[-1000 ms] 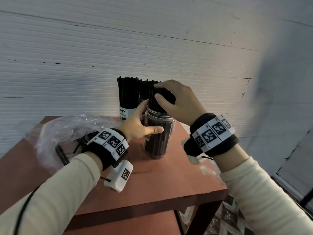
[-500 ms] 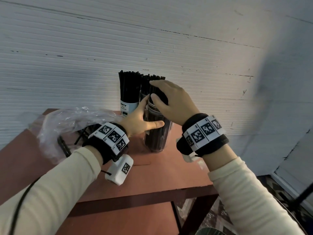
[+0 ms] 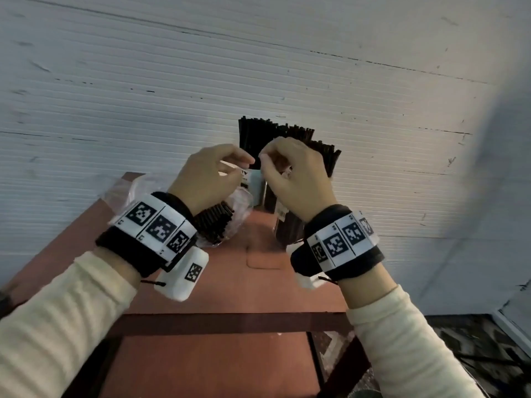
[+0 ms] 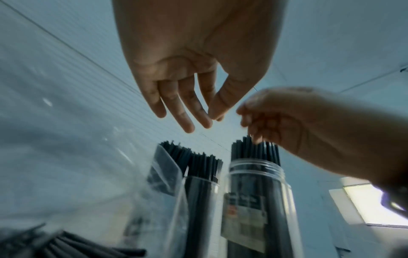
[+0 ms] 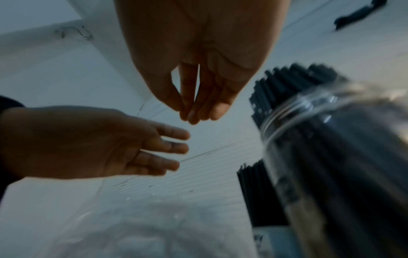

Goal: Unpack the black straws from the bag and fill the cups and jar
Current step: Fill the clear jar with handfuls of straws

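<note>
Both hands hover above the red table (image 3: 258, 285), fingertips close together, holding nothing. My left hand (image 3: 244, 163) has relaxed fingers, the thumb near the index tip (image 4: 215, 118). My right hand (image 3: 265, 156) has its fingers bunched and pointing down (image 5: 194, 117), just above the straw tops of the clear jar (image 4: 253, 192). The jar (image 3: 287, 228) is packed with black straws (image 3: 327, 156) and stands partly behind my right wrist. Two cups of straws (image 3: 253, 133) stand behind it at the wall. The clear bag (image 3: 238, 208), with black straws inside, lies under my left wrist.
A white ribbed wall (image 3: 258, 67) rises right behind the cups. The table's front edge (image 3: 230, 323) runs below my wrists, with a lower shelf beneath it. Dark patterned floor (image 3: 474, 354) shows at the right.
My left hand has let go of the jar's side and my right hand has come off the straw tops. Both hands have lifted and drawn together in front of the cups.
</note>
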